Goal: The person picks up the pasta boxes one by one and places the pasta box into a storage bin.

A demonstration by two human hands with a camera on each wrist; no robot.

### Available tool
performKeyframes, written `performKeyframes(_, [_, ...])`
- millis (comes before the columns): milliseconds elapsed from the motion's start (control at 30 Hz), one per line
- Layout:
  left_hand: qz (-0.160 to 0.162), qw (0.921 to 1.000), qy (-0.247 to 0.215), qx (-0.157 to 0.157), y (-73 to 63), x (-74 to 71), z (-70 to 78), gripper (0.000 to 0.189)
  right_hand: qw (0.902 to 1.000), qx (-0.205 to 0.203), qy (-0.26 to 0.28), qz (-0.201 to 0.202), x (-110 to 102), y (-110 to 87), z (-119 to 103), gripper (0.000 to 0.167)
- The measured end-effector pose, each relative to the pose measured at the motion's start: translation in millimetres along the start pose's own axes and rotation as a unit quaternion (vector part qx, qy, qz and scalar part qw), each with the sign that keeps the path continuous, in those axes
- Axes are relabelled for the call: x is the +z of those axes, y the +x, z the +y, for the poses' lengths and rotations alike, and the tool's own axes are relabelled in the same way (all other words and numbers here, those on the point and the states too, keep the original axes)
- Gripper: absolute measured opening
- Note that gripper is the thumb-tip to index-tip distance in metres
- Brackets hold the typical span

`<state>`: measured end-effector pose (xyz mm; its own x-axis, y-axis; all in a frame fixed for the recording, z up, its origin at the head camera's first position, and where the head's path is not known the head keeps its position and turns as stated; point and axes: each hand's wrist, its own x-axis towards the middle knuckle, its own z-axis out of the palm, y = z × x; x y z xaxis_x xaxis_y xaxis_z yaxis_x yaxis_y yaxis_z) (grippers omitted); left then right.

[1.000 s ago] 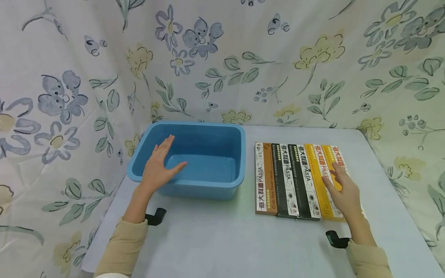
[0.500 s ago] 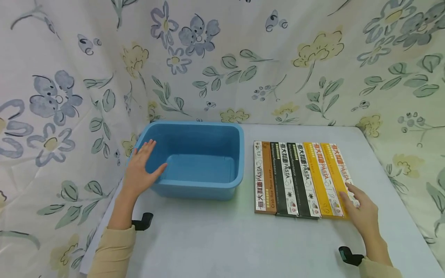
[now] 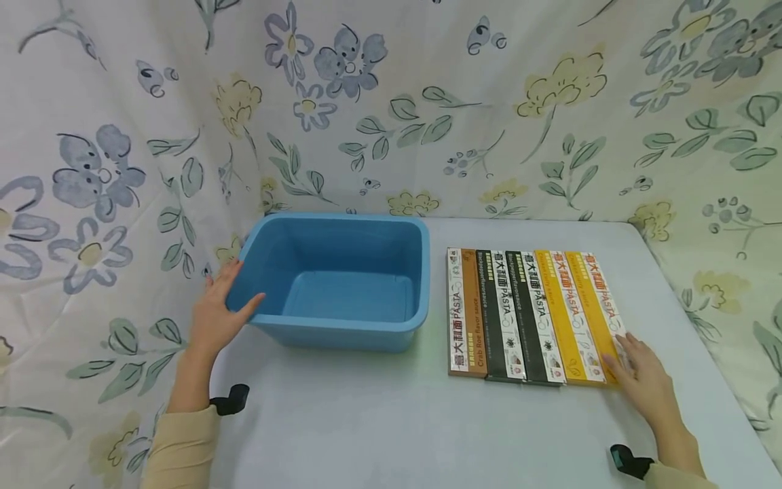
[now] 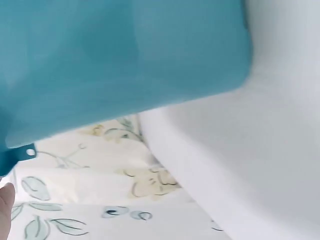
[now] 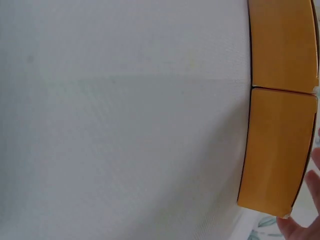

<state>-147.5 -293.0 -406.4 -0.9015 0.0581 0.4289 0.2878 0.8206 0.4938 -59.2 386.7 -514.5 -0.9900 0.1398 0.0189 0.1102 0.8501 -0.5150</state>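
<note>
My left hand (image 3: pixel 214 312) is at the left end of the blue plastic bin (image 3: pixel 342 326), thumb spread toward the front rim and fingers along the outer left side. Only a bit of a finger (image 4: pixel 6 207) shows in the left wrist view, below the bin's rim tab (image 4: pixel 21 152). Over the near end of the rightmost yellow pasta box (image 3: pixel 589 299) is my right hand (image 3: pixel 647 387), its fingers loosely bent. The right wrist view shows its fingertips (image 5: pixel 312 182) close to that box's orange end (image 5: pixel 277 150); firm contact is unclear.
Left of that box lie another yellow pasta box (image 3: pixel 559 299), two black ones (image 3: pixel 497 299) and a brown one (image 3: pixel 472 305), side by side on the white table (image 3: pixel 391 414). A flowered curtain (image 3: pixel 391 102) hangs behind and along the sides.
My left hand has moved left and toward me, from over the bin to its left rim. My right hand has come down and right to the end yellow box. Boxes and bin stay put.
</note>
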Motion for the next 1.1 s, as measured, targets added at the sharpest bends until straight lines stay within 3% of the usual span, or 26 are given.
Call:
performKeyframes(333, [-0.085, 0.995, 0.006, -0.053, -3.6, 0.0, -5.0, 0.085, 0.9983, 0.021, 0.023, -0.05, 6.0, -0.4, 8.6, 0.079])
performKeyframes(533, [-0.112, 0.9902, 0.013, -0.082, -2.0, -4.6, -2.5, 0.09, 0.9967, 0.022, 0.046, -0.063, 9.5, 0.8, 10.0, 0.082])
performKeyframes(900, [-0.204, 0.9719, -0.014, -0.116, 4.8, -16.8, 0.5, 0.112, 0.997, 0.007, 0.02, -0.075, 3.4, 0.0, 19.8, 0.082])
performKeyframes(1100, [-0.216, 0.9699, -0.004, -0.112, 6.8, -17.9, -1.0, 0.115, 0.9967, 0.016, 0.0, -0.08, 0.4, 5.4, 24.3, 0.088])
